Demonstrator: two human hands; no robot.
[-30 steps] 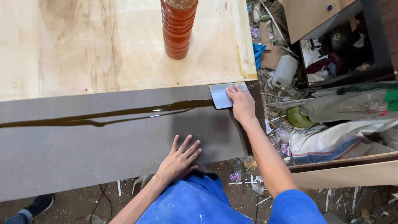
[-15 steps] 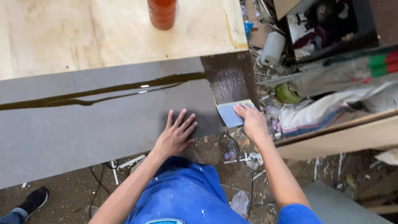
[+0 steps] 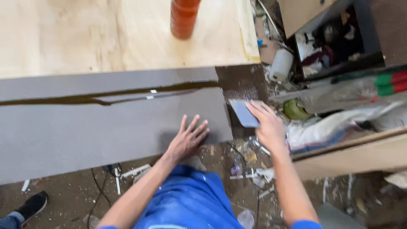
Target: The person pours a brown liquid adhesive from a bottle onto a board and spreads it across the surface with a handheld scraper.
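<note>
Cluttered workshop floor; grey board (image 3: 106, 123), glue line (image 3: 106, 96) mostly unspread, combed only at three o'clock; right hand (image 3: 265, 123) pinching scraper (image 3: 243, 112), left hand (image 3: 188, 139) flat, empty.

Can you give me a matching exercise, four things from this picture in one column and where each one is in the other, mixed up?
Things:
1. left hand
2. right hand
3. orange bottle
4. dark glue line

Places:
A. standing on the pale plywood
B. flat on the grey board
C. running lengthwise along the grey board
D. holding a blue-grey scraper at the board's end

Pairs: 1-B, 2-D, 3-A, 4-C
</note>
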